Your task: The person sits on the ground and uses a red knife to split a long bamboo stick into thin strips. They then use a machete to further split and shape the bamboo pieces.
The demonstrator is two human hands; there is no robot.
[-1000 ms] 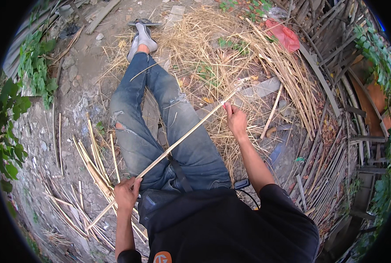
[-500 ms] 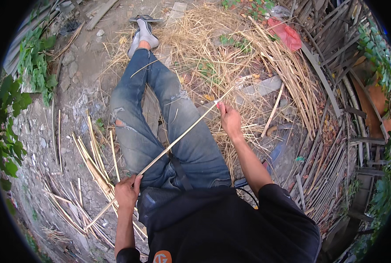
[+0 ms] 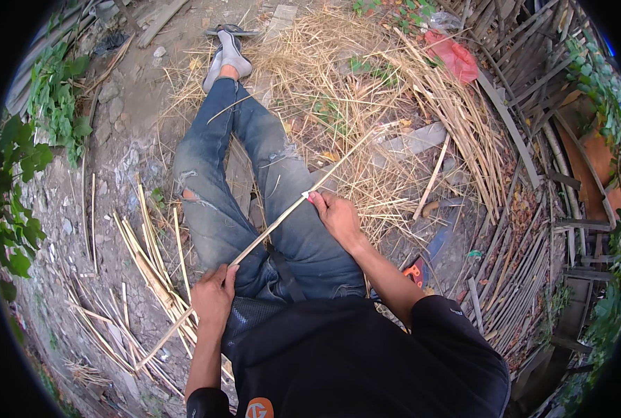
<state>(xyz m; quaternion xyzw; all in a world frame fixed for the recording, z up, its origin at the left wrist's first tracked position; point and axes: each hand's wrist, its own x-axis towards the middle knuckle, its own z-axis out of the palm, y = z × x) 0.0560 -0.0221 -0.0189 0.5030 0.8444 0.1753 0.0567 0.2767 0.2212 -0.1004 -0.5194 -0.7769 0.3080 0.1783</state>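
Strip (image 3: 272,228), long, narrow and pale, runs diagonally across the person's thighs, its far end over the straw (image 3: 338,63), its near end out past the left hip. Left hand (image 3: 213,296) is closed around it toward the near end. Right hand (image 3: 340,219) pinches it farther up, above the right thigh; a small white piece (image 3: 306,195) shows at the fingertips, its nature unclear. Blue jeans (image 3: 213,160) beneath are torn at the knees. Further pale strips (image 3: 156,282) lie loosely on the ground left of the lap. Orange-handled tool (image 3: 414,273) lies beside the right forearm. Red plastic bag (image 3: 453,56) lies ahead, beside long stalks (image 3: 457,115).
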